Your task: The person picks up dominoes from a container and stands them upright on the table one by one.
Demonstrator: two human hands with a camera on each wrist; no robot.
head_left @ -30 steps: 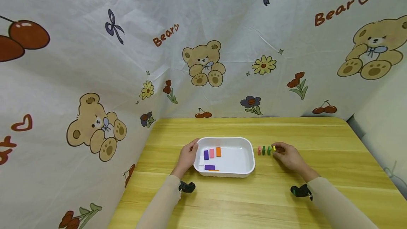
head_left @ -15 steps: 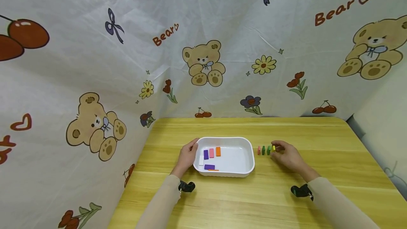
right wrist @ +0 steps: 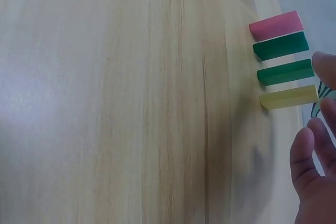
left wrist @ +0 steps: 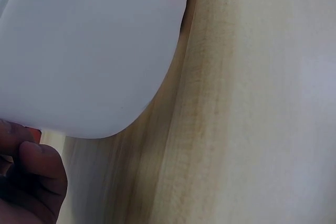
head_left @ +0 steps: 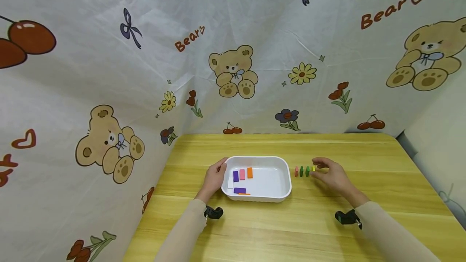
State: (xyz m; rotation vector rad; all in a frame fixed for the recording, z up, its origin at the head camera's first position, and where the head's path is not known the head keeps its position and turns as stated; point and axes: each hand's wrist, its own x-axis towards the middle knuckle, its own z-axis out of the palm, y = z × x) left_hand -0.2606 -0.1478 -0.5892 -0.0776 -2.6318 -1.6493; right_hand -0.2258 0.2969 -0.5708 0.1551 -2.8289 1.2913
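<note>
My left hand [head_left: 214,179] grips the left end of a white plastic tray [head_left: 271,159], which shows from the outside as a pale wall [left wrist: 100,56] in the left wrist view. Right of the tray stands a short row of upright domino blocks: a pink one [right wrist: 276,25], two green ones, with one green domino [right wrist: 282,46] and another green domino [right wrist: 286,72], and a yellow domino [right wrist: 289,97] at the right end. Around the yellow domino my right hand [head_left: 333,177] spreads its thumb and fingers apart, with nothing gripped.
Inside the tray lie several flat dominoes, among them a purple domino [head_left: 236,176], a pink domino [head_left: 242,174], an orange domino [head_left: 250,173] and a white domino [head_left: 231,183]. Behind the wooden table [head_left: 276,229] hangs a bear-print cloth [head_left: 255,19].
My right thumb and fingers have spread and let go of the yellow domino, which stays standing at the end of the row. The left hand and tray hold still.
</note>
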